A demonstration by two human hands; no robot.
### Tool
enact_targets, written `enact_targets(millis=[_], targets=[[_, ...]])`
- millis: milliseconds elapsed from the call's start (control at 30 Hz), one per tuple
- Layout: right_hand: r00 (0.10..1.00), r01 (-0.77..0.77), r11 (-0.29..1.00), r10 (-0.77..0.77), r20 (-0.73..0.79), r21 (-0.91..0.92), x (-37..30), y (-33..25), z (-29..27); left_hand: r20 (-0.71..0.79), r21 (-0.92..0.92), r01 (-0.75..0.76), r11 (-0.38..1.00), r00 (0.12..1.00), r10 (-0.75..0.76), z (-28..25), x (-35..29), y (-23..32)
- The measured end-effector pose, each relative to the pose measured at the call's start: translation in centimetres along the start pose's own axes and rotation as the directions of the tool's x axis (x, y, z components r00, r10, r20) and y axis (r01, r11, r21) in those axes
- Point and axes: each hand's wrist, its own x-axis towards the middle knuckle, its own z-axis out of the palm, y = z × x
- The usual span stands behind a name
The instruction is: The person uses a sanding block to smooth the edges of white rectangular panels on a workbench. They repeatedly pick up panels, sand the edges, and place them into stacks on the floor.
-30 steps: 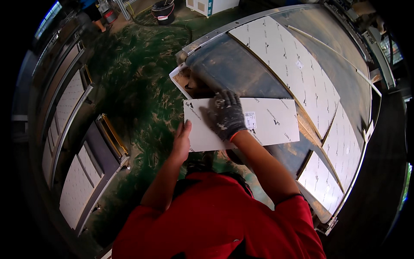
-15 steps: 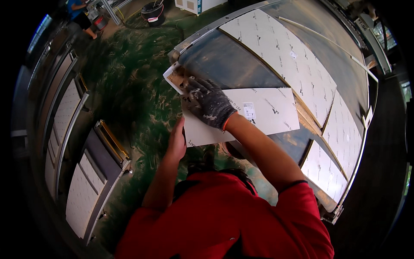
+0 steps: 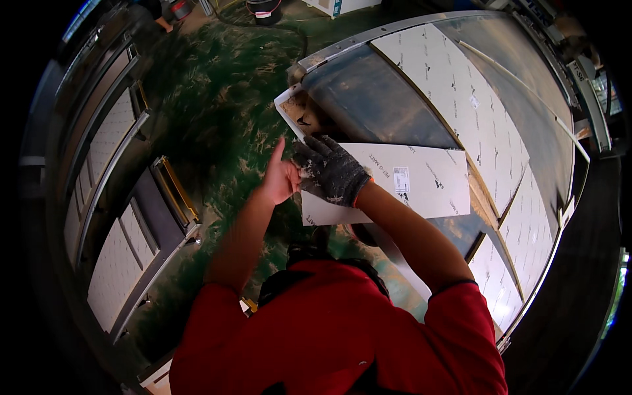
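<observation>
A white board with printed film point(image 3: 428, 178) and a small label lies across the near left part of the machine table. My right hand point(image 3: 332, 172), in a dusty dark grey knit glove, is over the board's left end, its fingers stretched out and slightly apart. Bare, my left hand point(image 3: 282, 176) is just beyond that end, with one digit pointing up and the others by the glove's edge. Whether the two hands touch is hard to make out. Past the gloved fingers is a white-edged tray point(image 3: 286, 95) with brown dust and a small dark piece inside.
Larger white boards point(image 3: 447, 79) cover the table's right side, with a thin pale strip point(image 3: 500, 76) lying beyond them. At left stand carts point(image 3: 164, 230) loaded with white panels. A dark bucket point(image 3: 264, 12) and a hose are on the dusty green floor point(image 3: 224, 85).
My gloved right hand has drawn back from the tray onto the board's end. My left hand has risen from the board's edge to beside the glove. The whole view has shifted slightly.
</observation>
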Motion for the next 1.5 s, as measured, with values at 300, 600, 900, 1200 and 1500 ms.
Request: enact_targets(millis=[300,600,900,1200,1500], targets=[[0.997,-0.009,1.000,0.010,-0.075,0.008,-0.6,-0.7,-0.4,-0.031,0.309,0.085,0.947,0.996,-0.079,2.5,1.2,3.1],[0.998,-0.065,0.997,0.066,-0.003,0.045,-0.1,-0.8,-1.1,-0.086,0.498,0.021,0.867,0.996,0.025,0.9,2.5,2.2],[0.997,-0.046,0.998,0.048,-0.054,0.033,-3.2,-4.6,-0.9,-0.251,0.595,0.043,0.802,0.959,0.135,2.5,2.4,2.4],[0.997,-0.051,0.994,0.055,-0.044,0.099,-4.6,-7.3,-1.0,-0.251,0.586,0.031,0.810,0.957,0.145,2.6,2.2,1.8],[0.995,0.057,0.994,-0.064,0.077,0.089,-8.2,-9.1,0.8,-0.236,0.578,0.028,0.816,0.963,0.134,2.7,1.4,0.8]])
